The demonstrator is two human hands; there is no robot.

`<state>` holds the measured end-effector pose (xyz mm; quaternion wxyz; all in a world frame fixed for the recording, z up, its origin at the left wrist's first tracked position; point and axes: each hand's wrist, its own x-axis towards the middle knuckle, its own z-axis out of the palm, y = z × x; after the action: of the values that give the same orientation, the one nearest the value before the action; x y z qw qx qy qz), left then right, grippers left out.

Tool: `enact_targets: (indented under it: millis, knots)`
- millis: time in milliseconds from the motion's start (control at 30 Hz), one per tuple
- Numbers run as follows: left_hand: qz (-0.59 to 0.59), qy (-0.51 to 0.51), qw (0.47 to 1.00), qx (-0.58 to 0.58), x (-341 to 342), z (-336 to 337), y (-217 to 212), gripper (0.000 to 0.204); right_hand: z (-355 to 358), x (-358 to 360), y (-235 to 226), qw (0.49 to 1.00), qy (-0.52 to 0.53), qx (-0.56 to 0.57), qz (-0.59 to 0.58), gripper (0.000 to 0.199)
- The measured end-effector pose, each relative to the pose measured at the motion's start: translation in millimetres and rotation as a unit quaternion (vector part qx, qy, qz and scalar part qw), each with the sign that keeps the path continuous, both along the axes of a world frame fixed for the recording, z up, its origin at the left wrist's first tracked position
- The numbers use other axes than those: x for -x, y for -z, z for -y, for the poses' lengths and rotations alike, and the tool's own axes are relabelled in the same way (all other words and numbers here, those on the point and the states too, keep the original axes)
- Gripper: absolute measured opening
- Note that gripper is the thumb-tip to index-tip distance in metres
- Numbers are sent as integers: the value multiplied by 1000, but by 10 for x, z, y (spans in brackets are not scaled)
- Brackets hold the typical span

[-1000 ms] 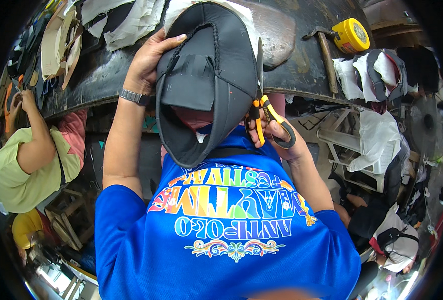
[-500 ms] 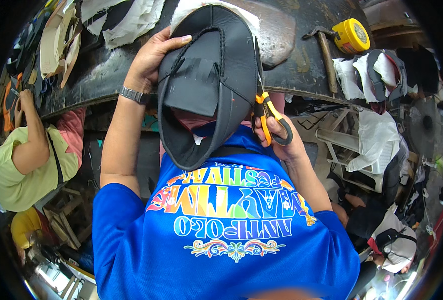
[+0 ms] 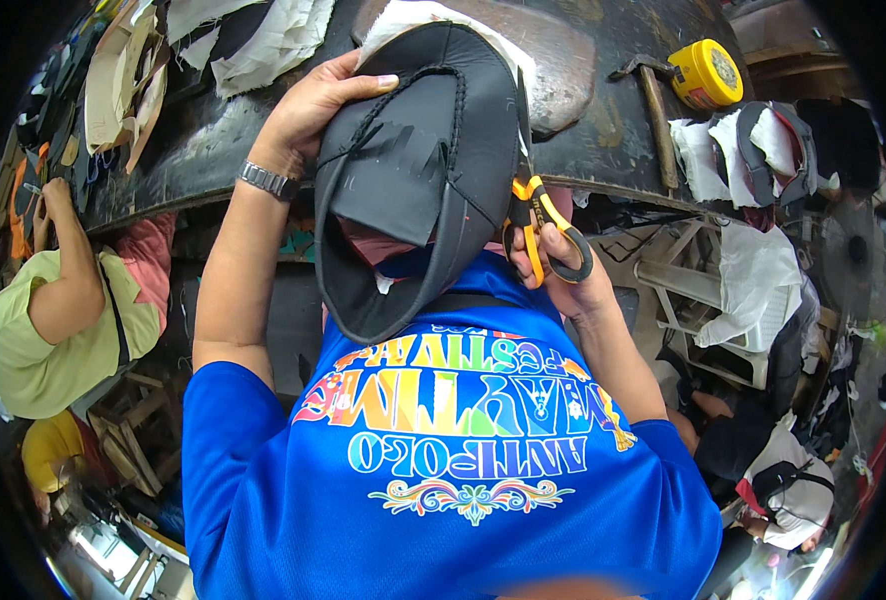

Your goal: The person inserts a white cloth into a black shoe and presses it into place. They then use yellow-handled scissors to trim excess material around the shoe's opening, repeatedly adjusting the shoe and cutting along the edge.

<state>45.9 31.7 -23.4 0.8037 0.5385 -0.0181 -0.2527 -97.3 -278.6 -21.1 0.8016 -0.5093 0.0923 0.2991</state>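
A black leather shoe upper with a braided seam hangs in front of my chest. My left hand grips its far left edge, thumb on the outer face and fingers behind. White lining cloth sticks out beyond its far edge. In my right hand are scissors with yellow-orange and black handles, fingers through the loops. Their blades lie along the right edge of the upper, beside the lining, and the handles are spread apart. The blade tips are partly hidden by the upper.
On the dark worktable lie a stone slab, a hammer, a yellow tub and more uppers with white lining. Cardboard pieces sit at left. A co-worker in light green works at far left; a white plastic stool stands right.
The upper and my left hand have shifted slightly toward me and to the right. The scissor handles have spread a little wider, still along the upper's right edge.
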Motion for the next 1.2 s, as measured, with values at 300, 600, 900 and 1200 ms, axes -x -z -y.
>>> enact_targets:
  millis: [300,600,900,1200]
  knots:
    - [-8,36,999,-19,-43,-46,-50,39,105,-15,2,998,-55,-15,6,44]
    - [8,64,995,-80,-69,-38,-89,38,158,-32,45,996,-52,-65,12,49]
    - [4,126,987,-99,-61,-47,-145,44,262,-49,53,994,-103,-31,10,57]
    - [-2,181,980,-82,7,-41,-254,46,369,-35,58,993,-118,-9,16,59]
